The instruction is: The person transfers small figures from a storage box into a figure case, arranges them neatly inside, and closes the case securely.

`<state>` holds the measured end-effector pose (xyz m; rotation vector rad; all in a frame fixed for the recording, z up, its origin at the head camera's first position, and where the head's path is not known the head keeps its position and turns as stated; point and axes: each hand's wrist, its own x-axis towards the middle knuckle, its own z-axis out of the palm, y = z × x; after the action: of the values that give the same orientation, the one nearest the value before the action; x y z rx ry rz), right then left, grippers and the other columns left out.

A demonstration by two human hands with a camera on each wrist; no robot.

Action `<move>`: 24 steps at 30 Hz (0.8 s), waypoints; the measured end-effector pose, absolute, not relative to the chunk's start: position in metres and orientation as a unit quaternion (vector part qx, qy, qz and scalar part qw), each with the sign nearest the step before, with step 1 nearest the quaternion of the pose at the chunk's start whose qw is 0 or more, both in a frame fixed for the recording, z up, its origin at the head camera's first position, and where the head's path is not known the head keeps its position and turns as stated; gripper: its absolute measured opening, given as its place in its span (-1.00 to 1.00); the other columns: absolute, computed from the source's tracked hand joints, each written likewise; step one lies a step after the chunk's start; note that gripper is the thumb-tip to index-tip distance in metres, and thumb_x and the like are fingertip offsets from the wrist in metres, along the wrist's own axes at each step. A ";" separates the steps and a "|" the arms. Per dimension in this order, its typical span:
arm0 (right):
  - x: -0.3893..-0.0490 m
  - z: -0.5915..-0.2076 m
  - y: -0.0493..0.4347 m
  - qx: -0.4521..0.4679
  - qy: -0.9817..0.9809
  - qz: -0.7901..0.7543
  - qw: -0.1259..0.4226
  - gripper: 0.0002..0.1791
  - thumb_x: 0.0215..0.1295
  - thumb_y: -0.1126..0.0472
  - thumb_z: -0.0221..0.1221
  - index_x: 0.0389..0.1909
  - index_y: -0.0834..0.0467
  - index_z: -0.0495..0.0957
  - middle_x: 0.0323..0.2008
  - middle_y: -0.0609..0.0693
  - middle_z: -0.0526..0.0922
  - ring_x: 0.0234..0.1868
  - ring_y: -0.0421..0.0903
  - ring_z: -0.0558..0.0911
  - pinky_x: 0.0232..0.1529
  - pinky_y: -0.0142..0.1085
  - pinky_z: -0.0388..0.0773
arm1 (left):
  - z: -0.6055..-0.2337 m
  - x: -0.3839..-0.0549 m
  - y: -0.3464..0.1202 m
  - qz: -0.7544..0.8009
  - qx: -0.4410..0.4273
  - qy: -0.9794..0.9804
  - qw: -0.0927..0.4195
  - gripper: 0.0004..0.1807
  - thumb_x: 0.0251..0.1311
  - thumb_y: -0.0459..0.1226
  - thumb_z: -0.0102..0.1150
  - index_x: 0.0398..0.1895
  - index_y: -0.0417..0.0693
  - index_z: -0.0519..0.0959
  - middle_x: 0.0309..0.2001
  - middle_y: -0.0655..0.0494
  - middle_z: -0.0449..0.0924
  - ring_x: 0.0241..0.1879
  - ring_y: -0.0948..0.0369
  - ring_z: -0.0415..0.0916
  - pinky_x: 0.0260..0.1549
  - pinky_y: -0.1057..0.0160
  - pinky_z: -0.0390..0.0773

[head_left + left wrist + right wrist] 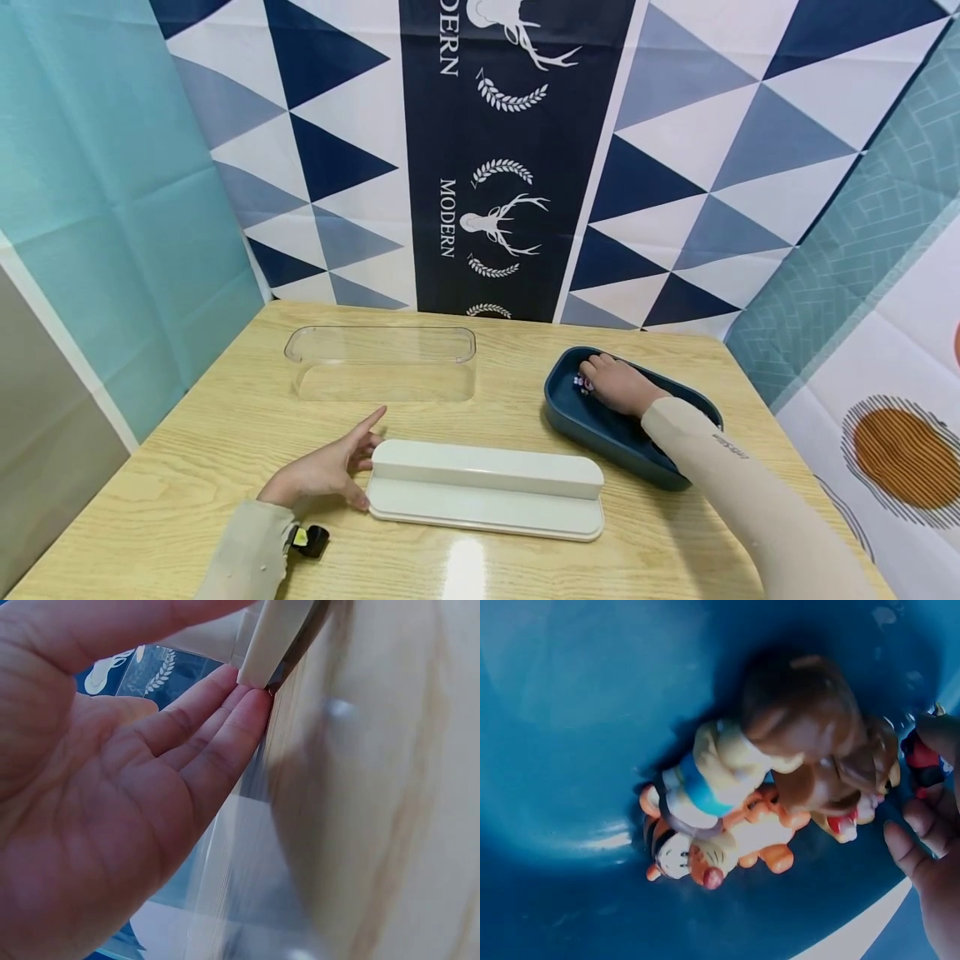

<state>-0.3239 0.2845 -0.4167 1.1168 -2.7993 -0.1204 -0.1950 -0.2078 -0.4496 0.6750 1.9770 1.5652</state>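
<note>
While the left hand [327, 470] rests its fingertips and thumb against the left end of a cream two-step display riser [487, 475], its fingers fairly straight and the thumb spread wide from them, the right hand [619, 387] reaches down into a dark blue oblong bin [600, 446] with its fingers curled. In the right wrist view those fingers close about a small red-and-dark figurine [924, 759], partly hidden by them. Just beside it lies a heap of figurines on the bin's floor: an orange Tigger figurine [754, 836] on its back, its head toward the left of that view, and over it a brown-haired doll figurine [802, 712] with a cream body and a blue band. The riser lies lengthwise on the wood-grain table [172, 500], its higher step on the far side, with the bin to its right, set at a slant. Behind the riser and to its left stands a clear plastic box [386, 383] with rounded corners. A black device [311, 542] is strapped at the left cuff. Beyond the table hangs a geometric backdrop [345, 150] of blue, grey and white triangles, with deer heads and "MODERN" on its dark central panel.
</note>
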 end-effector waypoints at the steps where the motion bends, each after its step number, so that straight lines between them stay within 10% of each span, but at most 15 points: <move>1: -0.324 -0.415 0.285 0.366 -0.928 -0.027 0.059 -0.84 0.28 0.39 0.20 -0.15 0.25 0.48 -0.27 0.10 0.49 -0.24 0.04 0.50 -0.20 -0.03 0.59 | -0.450 -0.195 -0.208 0.576 0.249 0.733 0.261 0.48 -0.24 -0.71 0.37 0.55 -0.12 -0.55 0.18 -0.20 0.31 0.30 -0.30 0.23 0.26 -0.04 0.45; 24: -0.311 -0.378 0.299 0.276 -0.911 0.307 0.011 -0.73 0.30 0.43 0.23 0.01 0.25 0.59 -0.02 0.21 0.58 -0.07 0.11 0.57 -0.01 0.02 0.62 | -0.451 -0.197 -0.207 0.570 0.256 0.738 0.256 0.49 -0.28 -0.72 0.37 0.54 -0.17 -0.56 0.16 -0.21 0.34 0.29 -0.31 0.25 0.29 -0.04 0.41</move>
<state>-0.3107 0.2988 -0.3781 0.8619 -2.8407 0.9591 -0.1966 -0.2070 -0.4514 0.6950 2.0028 1.5468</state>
